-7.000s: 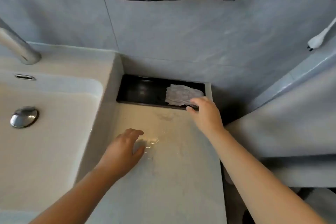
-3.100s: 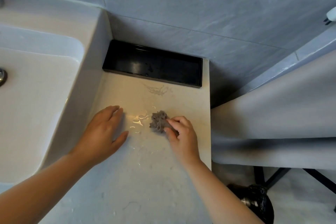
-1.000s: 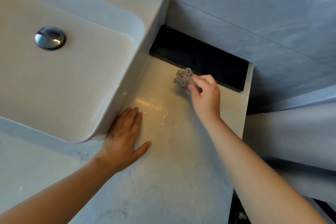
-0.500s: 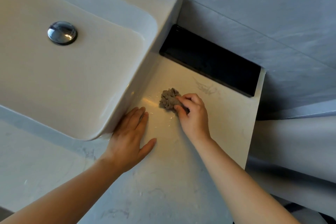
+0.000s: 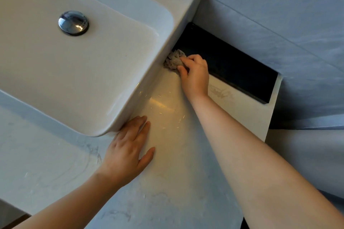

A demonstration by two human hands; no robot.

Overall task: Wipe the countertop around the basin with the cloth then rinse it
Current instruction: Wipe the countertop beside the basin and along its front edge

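The right hand point(image 5: 195, 78) has pushed the crumpled grey cloth point(image 5: 174, 60) from mid-counter into the corner between white basin point(image 5: 93, 80) and black tray point(image 5: 232, 65), pinching it against the glossy stone countertop point(image 5: 176, 182). The left hand point(image 5: 128, 152) lies flat, fingers straight. Wiping is under way; next, likely a firm stroke along the basin's smooth wall.

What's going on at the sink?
A person is wiping the countertop beside the basin. The right hand grips a scrunched grey cloth, pressed into the corner where the basin's side meets the black tray. The left hand rests flat on the countertop by the basin's front corner. The surface between the hands looks wet.
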